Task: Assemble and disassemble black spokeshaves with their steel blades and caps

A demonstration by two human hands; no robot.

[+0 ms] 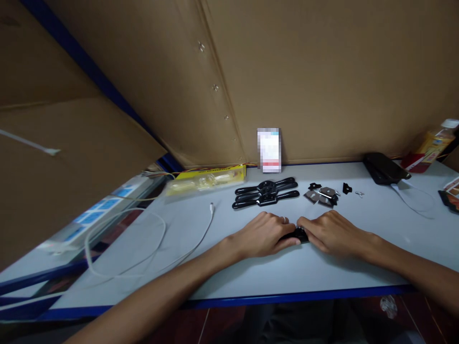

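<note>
Glossy black piece [301, 234] in left hand [269, 233]

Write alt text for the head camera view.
A person's left hand and right hand hold a black part together at a pale table. Beyond them lie black two-handled tools and a cluster of small plates.

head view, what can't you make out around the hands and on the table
All in the head view:
Black piece: mostly hidden by the left hand and right hand.
Upright panel: its content is pixelated.
Bottle: label too small and blurred to read.
Dark object: cut off by the right edge.
</note>
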